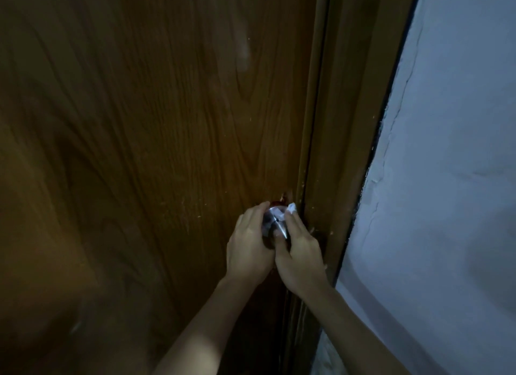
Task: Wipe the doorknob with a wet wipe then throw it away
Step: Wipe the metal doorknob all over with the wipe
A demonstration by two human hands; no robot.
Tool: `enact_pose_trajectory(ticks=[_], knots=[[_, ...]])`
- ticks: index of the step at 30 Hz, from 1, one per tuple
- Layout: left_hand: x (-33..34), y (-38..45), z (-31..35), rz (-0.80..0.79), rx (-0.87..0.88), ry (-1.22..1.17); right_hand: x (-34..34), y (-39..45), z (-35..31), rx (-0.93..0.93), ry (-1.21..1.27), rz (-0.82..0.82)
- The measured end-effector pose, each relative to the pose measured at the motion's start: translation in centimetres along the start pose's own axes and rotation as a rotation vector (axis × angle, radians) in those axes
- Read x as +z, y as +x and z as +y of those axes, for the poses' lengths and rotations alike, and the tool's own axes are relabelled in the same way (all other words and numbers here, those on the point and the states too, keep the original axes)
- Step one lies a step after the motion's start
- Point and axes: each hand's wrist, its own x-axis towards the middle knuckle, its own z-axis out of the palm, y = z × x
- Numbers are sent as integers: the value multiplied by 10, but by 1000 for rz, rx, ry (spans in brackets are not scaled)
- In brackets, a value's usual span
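Observation:
A round silver doorknob [272, 222] sits near the right edge of a brown wooden door [153, 137]. My left hand [247, 249] cups the knob from the left, fingers curled over its top. My right hand [298, 252] presses a crumpled white wet wipe [287, 210] against the knob's right and upper side. Most of the wipe is hidden under my fingers; only a small white tuft shows. The light is dim.
A brown door frame [343, 151] runs along the right of the door, chipped near the knob. Beyond it is a pale bluish-white wall [446, 165] with cracked paint along the frame's edge.

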Motion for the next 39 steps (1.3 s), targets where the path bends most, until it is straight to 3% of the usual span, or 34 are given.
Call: enact_pose_trajectory(ticks=[5, 12, 16, 21, 24, 28, 32, 37, 39], knots=[[-1, 0, 0, -4, 8, 6, 6, 1, 2, 202, 162, 33], [2, 1, -1, -5, 2, 12, 2, 2, 11, 254, 250, 14], [2, 1, -3, -1, 11, 17, 6, 2, 11, 164, 210, 80], [3, 2, -3, -5, 20, 17, 4, 7, 15, 266, 264, 48], [3, 1, -3, -3, 18, 14, 3, 4, 11, 142, 191, 103], [3, 2, -3, -2, 23, 15, 3, 5, 11, 193, 258, 87], [3, 1, -4, -14, 20, -6, 4, 6, 10, 56, 160, 139], [4, 2, -5, -6, 42, 14, 5, 12, 17, 272, 310, 88], [4, 2, -6, -4, 42, 16, 8, 11, 14, 215, 225, 117]])
